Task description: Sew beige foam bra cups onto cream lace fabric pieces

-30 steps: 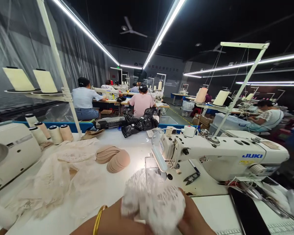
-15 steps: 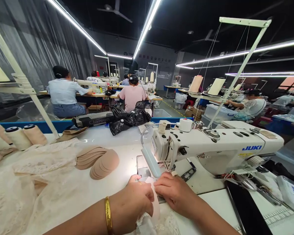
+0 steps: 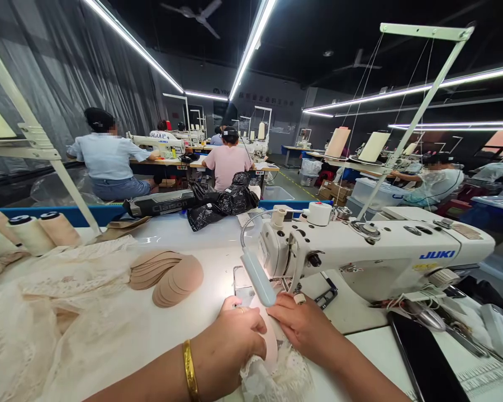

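Observation:
My left hand (image 3: 235,340), with a gold bracelet at the wrist, has its fingers curled round the left edge of a pale pink fabric piece (image 3: 270,345). From the right, my right hand (image 3: 304,322) presses its bunched fingers on the upper part of that piece, close to the sewing machine's needle area. White lace fabric (image 3: 287,375) hangs in folds at the lower end. Both hands work at the head of a white sewing machine (image 3: 373,240). A tubular lamp (image 3: 257,277) in front hides the needle and part of the fabric.
Stacked beige oval pads (image 3: 178,282) lie left of my hands, beside spread lace fabric (image 3: 79,312). A black phone (image 3: 425,357) and metal tools (image 3: 461,329) lie at right. Thread cones (image 3: 61,229) stand far left. Black plastic bags (image 3: 224,206) lie behind; co-workers sit beyond.
My right hand has shifted slightly right and up. The pink piece and lace have moved a little to the right, and more of both shows between my hands.

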The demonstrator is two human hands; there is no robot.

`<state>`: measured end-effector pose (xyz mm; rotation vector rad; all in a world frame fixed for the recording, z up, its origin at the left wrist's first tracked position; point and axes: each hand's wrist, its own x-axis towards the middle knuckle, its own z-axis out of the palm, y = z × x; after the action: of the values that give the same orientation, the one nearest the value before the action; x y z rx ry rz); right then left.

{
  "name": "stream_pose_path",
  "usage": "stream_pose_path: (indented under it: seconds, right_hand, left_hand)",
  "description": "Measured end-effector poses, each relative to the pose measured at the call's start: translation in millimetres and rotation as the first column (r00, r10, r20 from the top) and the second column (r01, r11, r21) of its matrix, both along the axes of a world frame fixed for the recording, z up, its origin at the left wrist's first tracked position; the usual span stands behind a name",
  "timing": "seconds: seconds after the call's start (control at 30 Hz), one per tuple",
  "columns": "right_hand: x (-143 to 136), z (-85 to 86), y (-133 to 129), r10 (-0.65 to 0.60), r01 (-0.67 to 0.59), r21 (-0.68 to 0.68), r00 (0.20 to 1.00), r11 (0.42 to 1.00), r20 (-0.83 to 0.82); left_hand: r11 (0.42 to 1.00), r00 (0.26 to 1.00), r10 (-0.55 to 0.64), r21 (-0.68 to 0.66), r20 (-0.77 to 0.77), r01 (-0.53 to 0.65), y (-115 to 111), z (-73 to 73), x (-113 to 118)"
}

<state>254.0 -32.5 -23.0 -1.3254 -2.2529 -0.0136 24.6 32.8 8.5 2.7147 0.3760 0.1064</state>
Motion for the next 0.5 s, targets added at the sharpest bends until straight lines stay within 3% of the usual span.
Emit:
stream_pose_path:
  seconds: [0.13, 0.5]
  right_hand:
    - [-1.8, 4.0, -1.6, -0.015, 0.015, 0.005, 1.000, 1.000, 0.020]
    - [-0.4, 2.7, -3.3, -0.054, 0.056, -0.031, 0.996, 0.998, 0.066]
  left_hand:
    - [1.000, 1.000, -0.020, 0.013, 0.008, 0.020, 0.1, -2.1, -0.7]
    - [0.998, 0.998, -0.060, 0.028, 0.031, 0.059, 14.5, 14.2, -1.2]
